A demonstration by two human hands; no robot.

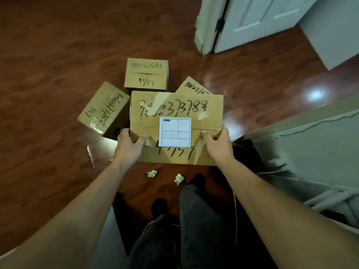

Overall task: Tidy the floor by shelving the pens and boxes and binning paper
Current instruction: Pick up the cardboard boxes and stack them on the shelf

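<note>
A large cardboard box [174,111] with black handwritten numbers and a white label is held off the floor between both hands. My left hand [129,146] grips its left near edge, thumb on top. My right hand [217,144] grips its right near edge the same way. Three more cardboard boxes lie on the wooden floor beyond it: one [146,74] straight ahead, one tilted [104,108] to the left, and one [195,86] mostly hidden behind the held box. Two crumpled paper balls [152,173] [179,179] lie on the floor by my feet.
A white door [258,22] and its frame stand at the upper right. A pale grey-green piece of furniture [310,148] fills the right side. My dark-trousered legs [194,220] are below the box. Open wooden floor [48,74] stretches left.
</note>
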